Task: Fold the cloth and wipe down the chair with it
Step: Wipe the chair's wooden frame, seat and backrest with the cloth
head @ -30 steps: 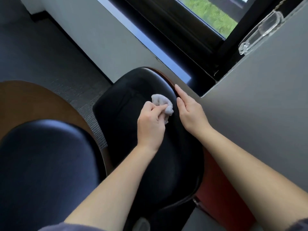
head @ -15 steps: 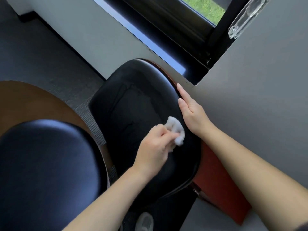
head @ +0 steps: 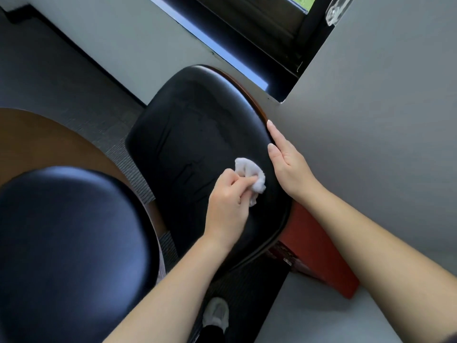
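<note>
A second chair [head: 69, 243] with a black cushion fills the lower left corner, and its brown wooden shell curves above it. Grey carpet [head: 61, 78] spreads wide toward the upper left and narrows to a strip between the two chairs.

In the middle is the chair [head: 193, 125] being wiped, its black padding facing up and a brown wooden rim showing along its upper right edge. The left hand [head: 228, 204] is over the lower right part of the padding. Its fingers and thumb are curled round a bunched white cloth [head: 249, 174], which is pressed onto the leather near the right edge. The padding above and to the left of the cloth lies bare.

The right hand [head: 286, 164] is just beside the cloth, a little apart from it. It rests flat along the chair's right rim with its fingers straight and together. That rim runs right beside a grey wall [head: 371, 120]. Below the wrist a red-brown box [head: 316, 256] sits against the wall, and a pale shoe [head: 217, 313] shows under the chair's lower edge.
</note>
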